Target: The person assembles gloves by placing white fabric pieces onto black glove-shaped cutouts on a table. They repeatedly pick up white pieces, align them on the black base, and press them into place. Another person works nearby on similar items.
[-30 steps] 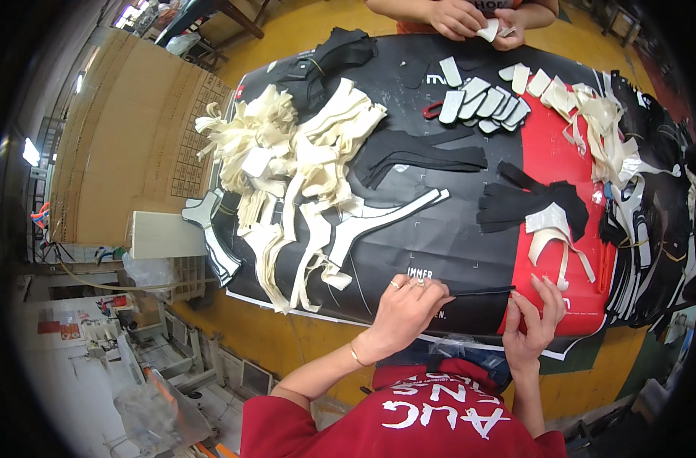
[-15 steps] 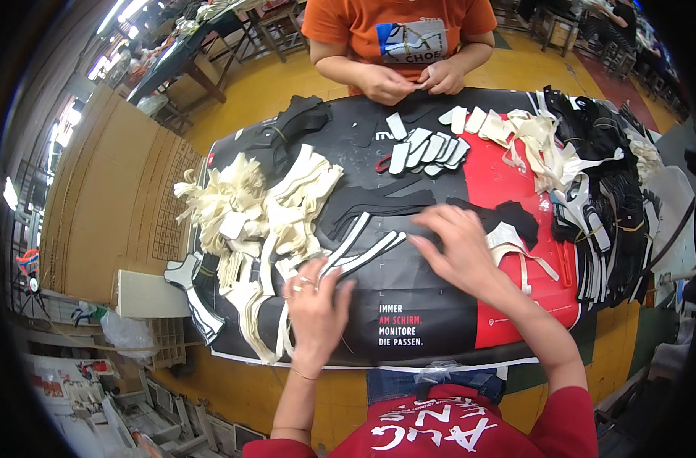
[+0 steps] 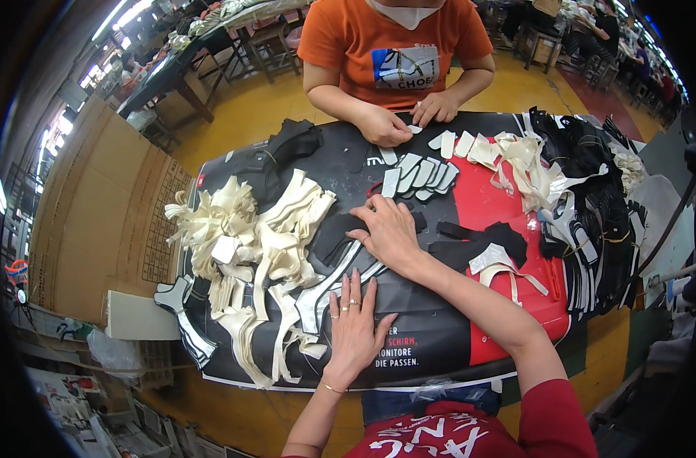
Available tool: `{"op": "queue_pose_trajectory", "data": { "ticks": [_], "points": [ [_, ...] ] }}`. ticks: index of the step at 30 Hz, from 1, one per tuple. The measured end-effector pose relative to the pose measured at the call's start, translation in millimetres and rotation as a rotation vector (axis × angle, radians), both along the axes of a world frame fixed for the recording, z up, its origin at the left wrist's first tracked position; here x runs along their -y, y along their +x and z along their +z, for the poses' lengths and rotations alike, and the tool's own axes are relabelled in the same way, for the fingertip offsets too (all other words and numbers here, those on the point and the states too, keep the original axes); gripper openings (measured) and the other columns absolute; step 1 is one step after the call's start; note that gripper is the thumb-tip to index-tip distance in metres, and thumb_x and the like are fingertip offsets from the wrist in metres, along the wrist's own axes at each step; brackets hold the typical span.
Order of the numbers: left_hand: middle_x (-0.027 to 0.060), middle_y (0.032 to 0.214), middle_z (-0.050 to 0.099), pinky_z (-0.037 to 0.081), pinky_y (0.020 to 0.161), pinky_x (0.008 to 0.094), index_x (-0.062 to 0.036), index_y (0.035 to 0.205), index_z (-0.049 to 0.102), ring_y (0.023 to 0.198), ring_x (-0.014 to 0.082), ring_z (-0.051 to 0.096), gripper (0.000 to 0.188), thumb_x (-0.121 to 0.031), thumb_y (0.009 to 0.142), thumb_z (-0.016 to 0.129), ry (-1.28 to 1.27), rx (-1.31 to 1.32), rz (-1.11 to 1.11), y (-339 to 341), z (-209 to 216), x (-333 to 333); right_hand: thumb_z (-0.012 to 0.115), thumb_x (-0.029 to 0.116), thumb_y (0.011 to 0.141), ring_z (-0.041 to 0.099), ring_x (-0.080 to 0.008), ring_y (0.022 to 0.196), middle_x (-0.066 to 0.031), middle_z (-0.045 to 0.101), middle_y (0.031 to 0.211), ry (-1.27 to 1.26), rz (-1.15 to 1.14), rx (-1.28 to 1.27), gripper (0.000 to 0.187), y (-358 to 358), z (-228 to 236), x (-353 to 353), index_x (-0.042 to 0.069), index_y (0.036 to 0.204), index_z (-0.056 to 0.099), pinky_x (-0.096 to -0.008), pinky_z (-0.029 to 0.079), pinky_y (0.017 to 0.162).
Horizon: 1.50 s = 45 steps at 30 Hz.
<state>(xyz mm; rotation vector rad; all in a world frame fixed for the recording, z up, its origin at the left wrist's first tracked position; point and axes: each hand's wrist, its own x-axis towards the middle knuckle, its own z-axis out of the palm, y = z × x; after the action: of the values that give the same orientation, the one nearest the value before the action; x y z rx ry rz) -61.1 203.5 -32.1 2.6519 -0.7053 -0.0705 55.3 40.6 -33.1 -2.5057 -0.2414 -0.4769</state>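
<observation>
My left hand (image 3: 353, 328) lies palm down with fingers spread, its fingertips at a white fabric piece (image 3: 310, 307) with dark edging and long narrow arms. Farther off, my right hand (image 3: 388, 229) reaches over flat black fabric pieces (image 3: 334, 231), fingers apart. Its thumb is by the far end of one white arm; whether it touches the arm, I cannot tell. Left of both hands are layered cream fabric pieces (image 3: 294, 221). A loose cream strip (image 3: 285, 324) lies beside my left hand. Black cutouts (image 3: 493, 246) rest right of my right forearm, partly under a white strapped piece (image 3: 494, 262).
Across the black-and-red covered table (image 3: 439, 336), a person in an orange shirt (image 3: 397, 57) handles a small white piece (image 3: 415, 129). Before them lie several white tabs (image 3: 420, 177). Bundled black-and-white pieces (image 3: 592, 237) fill the right end. Cardboard (image 3: 107, 221) stands at left.
My left hand has moved right and flattened beside the white piece. My right hand has shifted left onto the black pieces. The white piece's wider near end now shows. The view has tilted upward.
</observation>
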Motion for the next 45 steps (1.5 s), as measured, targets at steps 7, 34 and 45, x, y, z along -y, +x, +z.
{"op": "queue_pose_trajectory", "data": {
  "ticks": [7, 34, 45],
  "points": [
    [0.0256, 0.160, 0.030, 0.016, 0.120, 0.0558, -0.0018, 0.148, 0.044, 0.150, 0.0410, 0.025, 0.067, -0.041, 0.097, 0.061, -0.028, 0.036, 0.022, -0.6, -3.5, 0.4, 0.077, 0.020, 0.080, 0.065, -0.0189, 0.090, -0.0013, 0.066, 0.089, -0.033, 0.116, 0.144, 0.020, -8.1, 22.7, -0.2, 0.012, 0.095, 0.066, -0.0378, 0.040, 0.084],
    [0.0100, 0.143, 0.057, 0.024, 0.119, 0.0492, -0.0114, 0.121, 0.069, 0.137, 0.0279, 0.050, 0.040, -0.025, 0.084, 0.078, -0.113, 0.025, -0.331, -47.1, 7.7, 16.2, 0.071, 0.009, 0.085, 0.055, -0.0290, 0.117, -0.0115, 0.059, 0.123, -0.173, -0.319, -0.126, 0.042, -168.1, 29.3, 151.8, 0.006, 0.127, 0.063, -0.0412, 0.043, 0.096],
    [0.0127, 0.138, 0.061, 0.033, 0.113, 0.0484, -0.0101, 0.118, 0.070, 0.131, 0.0312, 0.055, 0.040, -0.013, 0.079, 0.080, -0.446, -0.003, -0.388, -42.6, 26.7, 83.6, 0.068, 0.011, 0.095, 0.064, -0.0171, 0.071, -0.0076, 0.069, 0.083, 0.568, -0.611, 0.205, 0.012, -171.5, 31.2, 167.3, 0.000, 0.096, 0.070, -0.0285, 0.048, 0.065]
  ]
}}
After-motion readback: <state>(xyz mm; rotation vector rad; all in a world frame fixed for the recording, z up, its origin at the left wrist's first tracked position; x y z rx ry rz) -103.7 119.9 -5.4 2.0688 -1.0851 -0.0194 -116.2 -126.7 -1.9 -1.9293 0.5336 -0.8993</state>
